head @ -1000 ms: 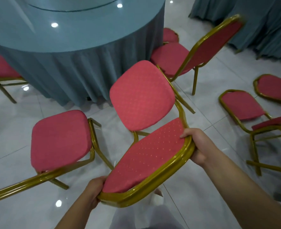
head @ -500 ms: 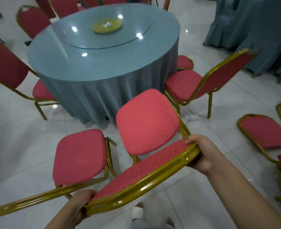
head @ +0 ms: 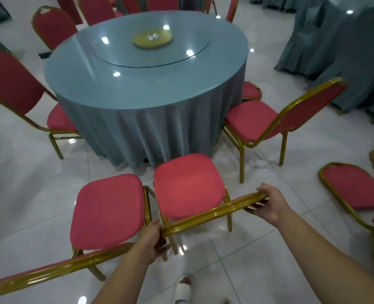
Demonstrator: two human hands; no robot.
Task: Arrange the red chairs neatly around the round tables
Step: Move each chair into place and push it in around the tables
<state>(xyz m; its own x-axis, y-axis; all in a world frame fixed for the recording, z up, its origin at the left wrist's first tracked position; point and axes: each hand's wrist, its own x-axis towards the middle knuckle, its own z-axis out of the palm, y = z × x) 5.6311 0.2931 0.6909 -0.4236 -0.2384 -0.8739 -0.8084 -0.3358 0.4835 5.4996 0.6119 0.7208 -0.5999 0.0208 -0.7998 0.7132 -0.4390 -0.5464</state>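
Observation:
A red chair [head: 187, 185] with a gold frame stands upright on the floor facing the round table [head: 146, 84], its seat near the blue-grey tablecloth. My left hand [head: 154, 235] grips the left end of its backrest top rail. At the right end of that rail, my right hand [head: 267, 202] holds on with curled fingers. A second red chair [head: 108, 211] stands close beside it on the left. Another red chair [head: 267, 121] sits at the table's right, and one more [head: 17, 95] at its left.
More red chairs [head: 355, 187] stand loose at the right on the white tiled floor, and several ring the table's far side. Other draped tables [head: 344, 62] fill the upper right. A yellow disc [head: 152, 37] sits on the glass turntable. My foot in a white slipper [head: 182, 290] is below.
The chair I hold has tipped from leaning back toward me to upright on the floor, closer to the table. My view has lifted, showing the whole table.

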